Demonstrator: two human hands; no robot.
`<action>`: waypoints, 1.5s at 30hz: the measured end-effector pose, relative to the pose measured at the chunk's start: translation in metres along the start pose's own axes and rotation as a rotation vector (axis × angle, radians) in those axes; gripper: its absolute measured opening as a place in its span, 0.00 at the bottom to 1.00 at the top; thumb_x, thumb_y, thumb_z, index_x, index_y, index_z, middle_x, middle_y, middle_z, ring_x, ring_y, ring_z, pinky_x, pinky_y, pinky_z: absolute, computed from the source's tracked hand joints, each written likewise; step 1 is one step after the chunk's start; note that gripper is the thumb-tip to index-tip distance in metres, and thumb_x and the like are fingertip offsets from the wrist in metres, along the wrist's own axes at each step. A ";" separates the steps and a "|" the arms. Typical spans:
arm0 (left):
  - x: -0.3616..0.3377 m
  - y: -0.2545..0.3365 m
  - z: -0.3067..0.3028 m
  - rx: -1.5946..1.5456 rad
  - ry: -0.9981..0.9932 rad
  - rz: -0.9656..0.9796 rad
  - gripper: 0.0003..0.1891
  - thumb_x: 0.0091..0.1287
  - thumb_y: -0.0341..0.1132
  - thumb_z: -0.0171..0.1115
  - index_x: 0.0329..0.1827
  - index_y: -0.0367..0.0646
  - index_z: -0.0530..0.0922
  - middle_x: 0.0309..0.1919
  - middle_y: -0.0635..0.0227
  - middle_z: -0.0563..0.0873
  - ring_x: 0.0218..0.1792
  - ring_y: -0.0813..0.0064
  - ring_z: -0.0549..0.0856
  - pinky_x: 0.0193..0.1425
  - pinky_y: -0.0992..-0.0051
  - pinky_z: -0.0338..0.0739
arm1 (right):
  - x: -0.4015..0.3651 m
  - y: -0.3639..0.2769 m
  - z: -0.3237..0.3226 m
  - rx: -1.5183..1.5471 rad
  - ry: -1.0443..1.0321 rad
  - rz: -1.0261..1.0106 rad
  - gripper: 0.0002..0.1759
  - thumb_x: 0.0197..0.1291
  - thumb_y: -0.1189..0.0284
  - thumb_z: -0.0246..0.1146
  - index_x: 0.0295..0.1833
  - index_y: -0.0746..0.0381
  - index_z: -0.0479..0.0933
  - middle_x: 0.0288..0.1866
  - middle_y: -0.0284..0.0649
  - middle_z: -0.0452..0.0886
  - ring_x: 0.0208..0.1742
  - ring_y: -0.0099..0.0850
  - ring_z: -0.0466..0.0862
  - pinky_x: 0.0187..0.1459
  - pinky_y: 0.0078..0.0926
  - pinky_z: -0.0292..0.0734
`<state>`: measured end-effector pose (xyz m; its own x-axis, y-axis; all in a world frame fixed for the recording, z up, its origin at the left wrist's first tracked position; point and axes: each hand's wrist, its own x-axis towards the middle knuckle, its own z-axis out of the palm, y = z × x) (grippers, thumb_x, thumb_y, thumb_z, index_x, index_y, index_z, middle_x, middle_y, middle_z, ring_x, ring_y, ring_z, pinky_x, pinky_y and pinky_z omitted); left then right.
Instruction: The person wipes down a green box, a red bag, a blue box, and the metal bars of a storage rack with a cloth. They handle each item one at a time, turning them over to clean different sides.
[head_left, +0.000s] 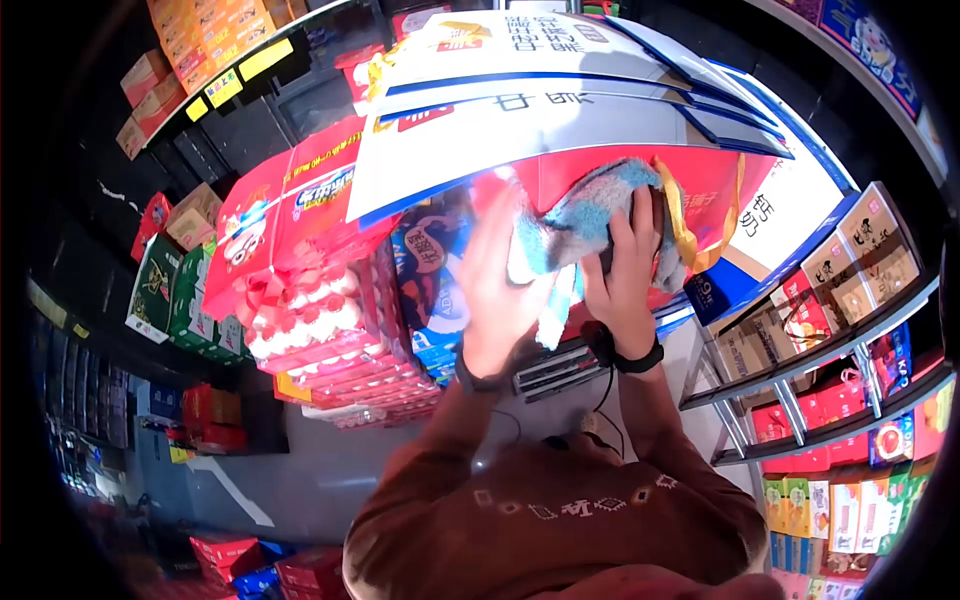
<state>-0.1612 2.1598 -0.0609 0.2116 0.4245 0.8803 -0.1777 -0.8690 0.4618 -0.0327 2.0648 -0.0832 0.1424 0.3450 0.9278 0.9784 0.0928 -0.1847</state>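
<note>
The right hand (625, 265) is closed around a fluffy blue-and-white cloth (585, 215), fingers curled over its top, and presses it against the front of a red box (720, 185). The left hand (500, 290) is blurred. It looks spread flat with nothing in its grasp, just left of the cloth and in front of the red box's left part; whether it touches the box I cannot tell.

A yellow ribbon handle (680, 215) hangs on the red box just right of the cloth. White-and-blue cartons (540, 110) lie stacked on top of the red box, pink packs (310, 320) sit to its left, and a metal shelf (800, 370) of small boxes stands to its right.

The work looks like wiping the box face. To do it well, keep the cloth flat under the palm, use light strokes that steer clear of the ribbon, and let the free hand steady the red box so the cartons above do not slide.
</note>
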 end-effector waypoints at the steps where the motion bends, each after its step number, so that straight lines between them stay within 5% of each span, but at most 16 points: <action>1: 0.000 0.000 0.000 0.005 -0.011 -0.005 0.35 0.49 0.26 0.72 0.64 0.29 0.74 0.61 0.45 0.80 0.62 0.54 0.81 0.65 0.63 0.74 | 0.000 0.000 0.000 -0.007 -0.004 0.012 0.31 0.59 0.71 0.63 0.68 0.66 0.66 0.76 0.63 0.56 0.72 0.62 0.61 0.70 0.56 0.55; 8: -0.074 -0.034 -0.010 0.081 -0.159 -0.133 0.40 0.46 0.29 0.75 0.68 0.32 0.72 0.60 0.43 0.80 0.60 0.52 0.82 0.62 0.63 0.76 | -0.089 0.015 0.019 -0.093 -0.186 0.111 0.32 0.57 0.68 0.67 0.66 0.67 0.68 0.73 0.66 0.59 0.72 0.69 0.59 0.72 0.59 0.56; 10: -0.100 -0.045 -0.009 0.002 -0.190 -0.250 0.38 0.46 0.27 0.76 0.64 0.29 0.74 0.59 0.41 0.79 0.60 0.47 0.81 0.65 0.62 0.75 | -0.114 0.020 0.024 -0.053 -0.191 0.066 0.30 0.57 0.69 0.67 0.63 0.69 0.70 0.70 0.66 0.63 0.70 0.70 0.61 0.71 0.61 0.57; 14: -0.129 -0.055 -0.003 0.026 -0.149 -0.186 0.37 0.47 0.29 0.76 0.64 0.28 0.74 0.60 0.41 0.79 0.61 0.48 0.80 0.66 0.62 0.74 | -0.148 0.032 0.026 -0.187 -0.321 -0.122 0.25 0.56 0.72 0.68 0.58 0.71 0.73 0.65 0.64 0.68 0.67 0.70 0.66 0.70 0.60 0.61; 15: -0.130 -0.056 -0.002 0.037 -0.146 -0.173 0.38 0.47 0.29 0.76 0.64 0.29 0.74 0.60 0.41 0.79 0.61 0.48 0.80 0.66 0.62 0.74 | -0.136 0.016 0.021 -0.060 -0.234 0.043 0.23 0.55 0.74 0.69 0.55 0.72 0.75 0.63 0.63 0.69 0.67 0.69 0.67 0.68 0.58 0.65; 18: -0.116 -0.051 -0.002 0.039 -0.137 -0.127 0.38 0.46 0.28 0.75 0.65 0.29 0.73 0.61 0.42 0.78 0.63 0.49 0.79 0.68 0.62 0.73 | -0.118 0.015 0.016 -0.178 -0.182 -0.162 0.25 0.55 0.73 0.67 0.59 0.70 0.73 0.66 0.63 0.67 0.68 0.69 0.65 0.70 0.57 0.61; 21: -0.078 -0.039 -0.004 0.028 -0.124 -0.055 0.39 0.44 0.26 0.74 0.65 0.29 0.73 0.64 0.44 0.77 0.65 0.49 0.77 0.70 0.61 0.70 | -0.081 0.006 0.010 -0.020 -0.191 0.096 0.27 0.57 0.72 0.65 0.63 0.69 0.71 0.70 0.62 0.64 0.70 0.68 0.63 0.72 0.57 0.57; 30: 0.011 0.003 0.003 0.014 0.002 -0.001 0.37 0.51 0.25 0.75 0.67 0.32 0.72 0.60 0.51 0.82 0.57 0.67 0.83 0.62 0.70 0.75 | 0.031 0.002 -0.019 -0.015 0.014 -0.098 0.32 0.56 0.70 0.66 0.69 0.59 0.70 0.76 0.56 0.60 0.73 0.57 0.63 0.73 0.50 0.58; 32: 0.000 -0.001 0.008 0.006 0.009 -0.051 0.38 0.46 0.25 0.76 0.65 0.30 0.73 0.62 0.45 0.78 0.64 0.49 0.78 0.68 0.60 0.71 | 0.021 0.005 -0.016 -0.001 -0.017 -0.081 0.32 0.56 0.70 0.67 0.68 0.59 0.70 0.76 0.55 0.60 0.73 0.57 0.63 0.73 0.50 0.58; 38: -0.064 -0.017 0.014 0.044 -0.031 -0.170 0.42 0.45 0.24 0.77 0.68 0.27 0.68 0.62 0.41 0.77 0.62 0.48 0.79 0.66 0.61 0.72 | -0.057 0.027 0.001 -0.006 -0.197 -0.016 0.29 0.57 0.66 0.67 0.63 0.65 0.70 0.69 0.63 0.61 0.68 0.65 0.63 0.70 0.57 0.57; 42: -0.122 -0.041 0.021 0.042 -0.047 -0.330 0.41 0.45 0.23 0.72 0.67 0.27 0.69 0.60 0.43 0.79 0.60 0.50 0.80 0.66 0.61 0.72 | -0.104 0.052 0.011 -0.012 -0.179 -0.248 0.25 0.57 0.69 0.67 0.58 0.68 0.73 0.57 0.57 0.71 0.59 0.58 0.72 0.65 0.55 0.66; 43: -0.132 -0.044 0.024 0.100 -0.031 -0.308 0.35 0.49 0.23 0.74 0.64 0.30 0.72 0.48 0.56 0.84 0.48 0.68 0.84 0.58 0.69 0.76 | -0.115 0.052 0.011 0.026 -0.201 -0.191 0.24 0.57 0.69 0.66 0.57 0.67 0.74 0.56 0.55 0.73 0.57 0.56 0.73 0.63 0.53 0.69; 45: -0.147 -0.042 0.029 0.090 -0.011 -0.370 0.35 0.48 0.22 0.74 0.63 0.30 0.72 0.47 0.57 0.84 0.47 0.68 0.84 0.58 0.70 0.76 | -0.129 0.054 0.012 0.113 -0.239 -0.105 0.21 0.57 0.71 0.66 0.55 0.65 0.76 0.55 0.52 0.76 0.56 0.52 0.76 0.60 0.50 0.71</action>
<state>-0.1570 2.1267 -0.2124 0.2564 0.7114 0.6544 -0.0023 -0.6765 0.7364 -0.0003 2.0368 -0.2170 -0.0108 0.5369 0.8436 0.9611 0.2384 -0.1394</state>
